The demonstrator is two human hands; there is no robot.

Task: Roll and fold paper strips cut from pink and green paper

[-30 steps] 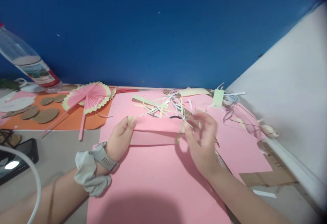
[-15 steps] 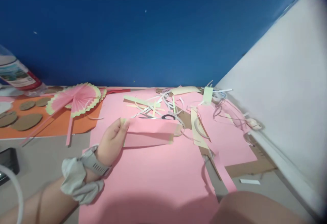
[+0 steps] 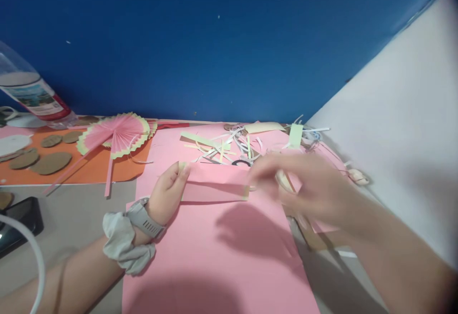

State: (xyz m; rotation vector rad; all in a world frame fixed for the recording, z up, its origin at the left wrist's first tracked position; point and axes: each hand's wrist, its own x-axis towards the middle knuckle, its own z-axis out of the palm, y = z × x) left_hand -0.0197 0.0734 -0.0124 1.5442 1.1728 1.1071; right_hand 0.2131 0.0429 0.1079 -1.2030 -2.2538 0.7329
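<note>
A folded strip of pink paper [image 3: 218,180] with pale yellow-green ends is pinched at its left end by my left hand [image 3: 167,191], thumb on top. It is held just above a large pink paper sheet [image 3: 214,252]. My right hand [image 3: 304,185] is at the strip's right end, smeared by motion, its thumb and fingers curved; whether it touches the strip I cannot tell. Behind the strip the dark handle of what look like scissors [image 3: 241,162] shows in part, near a heap of thin paper cuttings [image 3: 229,147].
Two pleated pink paper fans [image 3: 118,135] lie on orange paper [image 3: 118,173] with cardboard discs [image 3: 52,162]. A plastic bottle [image 3: 39,97] leans at the far left, a phone [image 3: 23,223] nearer me. A blue wall [image 3: 214,66] and a white wall [image 3: 404,99] bound the table.
My right hand has come in from the right to the strip's right end. My left hand keeps its hold on the strip. The view has shifted slightly left.
</note>
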